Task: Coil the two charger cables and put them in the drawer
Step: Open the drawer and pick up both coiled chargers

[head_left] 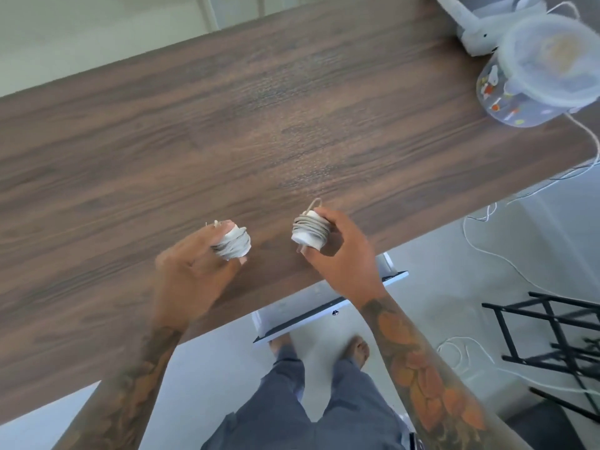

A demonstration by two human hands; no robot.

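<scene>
Grey trousers (311, 414) and our bare feet (355, 350) show lowest in view, with both tattooed forearms reaching forward over the near edge of the wooden table (227, 125). Our left hand (194, 271) grips one coiled charger (233, 244), a white adapter with its grey cable wound tight around it, fingers curled behind the bundle and the thumb under it. A short cable end sticks out near the fingertips. Our right hand (344, 254) clamps the second coiled charger (310, 232) between thumb and curled fingers; a small loop of cable stands up from its top. Both bundles sit just above the tabletop near its front edge, a little apart from each other; we cannot tell whether they touch the wood. Beneath the table edge, between our arms, the white drawer (324, 306) stands pulled open. At the far right corner rests a clear lidded container (545, 76), with loose white cords (487, 248) trailing to the floor beside a black rack (552, 336).
</scene>
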